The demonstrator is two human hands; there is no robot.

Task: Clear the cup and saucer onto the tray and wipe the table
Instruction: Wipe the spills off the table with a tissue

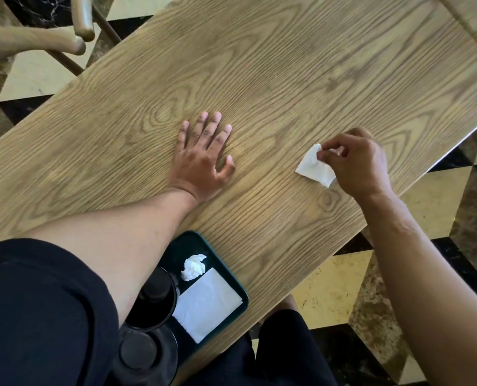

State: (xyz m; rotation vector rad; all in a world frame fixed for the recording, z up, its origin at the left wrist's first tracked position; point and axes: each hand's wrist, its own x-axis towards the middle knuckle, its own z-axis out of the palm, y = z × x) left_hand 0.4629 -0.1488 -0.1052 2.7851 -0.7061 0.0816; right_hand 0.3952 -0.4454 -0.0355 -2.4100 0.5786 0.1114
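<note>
My left hand [202, 157] lies flat on the wooden table [287, 79], palm down, fingers spread, holding nothing. To its right, my right hand [355, 162] pinches a folded white tissue [313, 167] against the tabletop near the table's right edge. A dark green tray [233, 277] sits at the near edge of the table. On it are a dark cup on a dark saucer [155, 296], partly hidden behind my left forearm, and a second dark saucer [145, 355] closer to me.
The tray also carries a flat white napkin [208, 302] and a crumpled white tissue [194, 266]. A wooden chair [36, 43] stands past the table's far left corner. A chequered floor [440, 196] shows beyond the table's right edge.
</note>
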